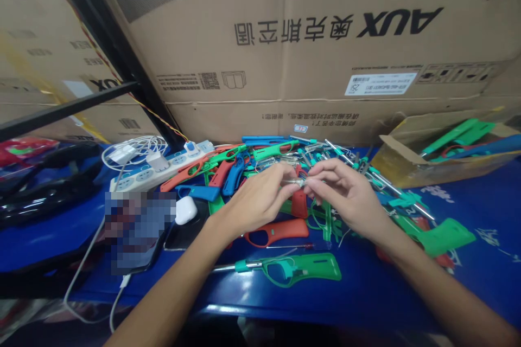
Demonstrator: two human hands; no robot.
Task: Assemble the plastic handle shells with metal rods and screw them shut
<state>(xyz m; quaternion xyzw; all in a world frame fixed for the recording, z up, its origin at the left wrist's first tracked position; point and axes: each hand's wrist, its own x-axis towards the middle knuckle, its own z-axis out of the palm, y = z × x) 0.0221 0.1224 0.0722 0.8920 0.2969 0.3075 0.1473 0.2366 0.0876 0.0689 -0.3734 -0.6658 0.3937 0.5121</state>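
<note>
Left hand (pixel 260 198) and right hand (pixel 345 192) meet fingertip to fingertip, both pinching a small clear plastic part with a thin metal pin (pixel 299 180) between them, above the pile of red, green and blue plastic handles (pixel 260 173). Green plastic handle with metal rod (pixel 301 268) lies just below the wrists; open cardboard box (pixel 407 165) to the right of the right hand

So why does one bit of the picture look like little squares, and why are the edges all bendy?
Head view: the squares are a pixelated patch covering something on the shiny blue table; the wide lens bends the big brown cardboard box and smears the left edge; lamp glare glints on the table front; the left hand and right hand stay sharp.
</note>
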